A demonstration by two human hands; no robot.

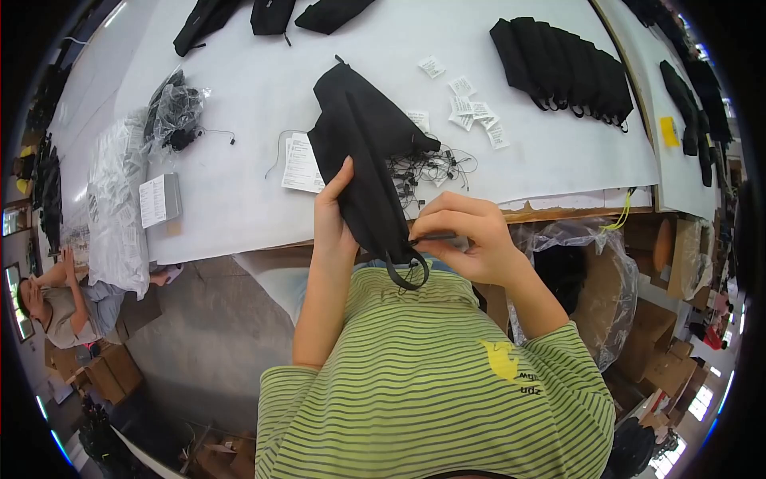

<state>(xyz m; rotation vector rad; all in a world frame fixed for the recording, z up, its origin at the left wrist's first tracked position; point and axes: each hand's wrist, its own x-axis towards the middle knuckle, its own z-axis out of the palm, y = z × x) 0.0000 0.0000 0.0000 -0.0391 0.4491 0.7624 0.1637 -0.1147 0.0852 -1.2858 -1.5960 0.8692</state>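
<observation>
A black fabric pouch (361, 188) stands tilted at the table's near edge. My left hand (333, 211) is closed around its left side, the thumb lying on the cloth. A black strap loop (408, 275) hangs from the pouch's lower end. Close to that end, my right hand (471, 238) pinches a thin dark strip (437, 236); whether the strip is joined to the pouch I cannot tell. Behind the held pouch more black fabric (381, 120) spreads over the table, perhaps a second pouch. A tangle of black cords with small tags (431, 169) lies beside it.
White paper tags (471, 108) are scattered on the white table (255, 96). A row of black pouches (562, 68) overlaps at the far right. To the left are a stack of cards (161, 199), plastic-wrapped bundles (118, 191) and a bag of cords (177, 112). Another person (68, 303) sits at left.
</observation>
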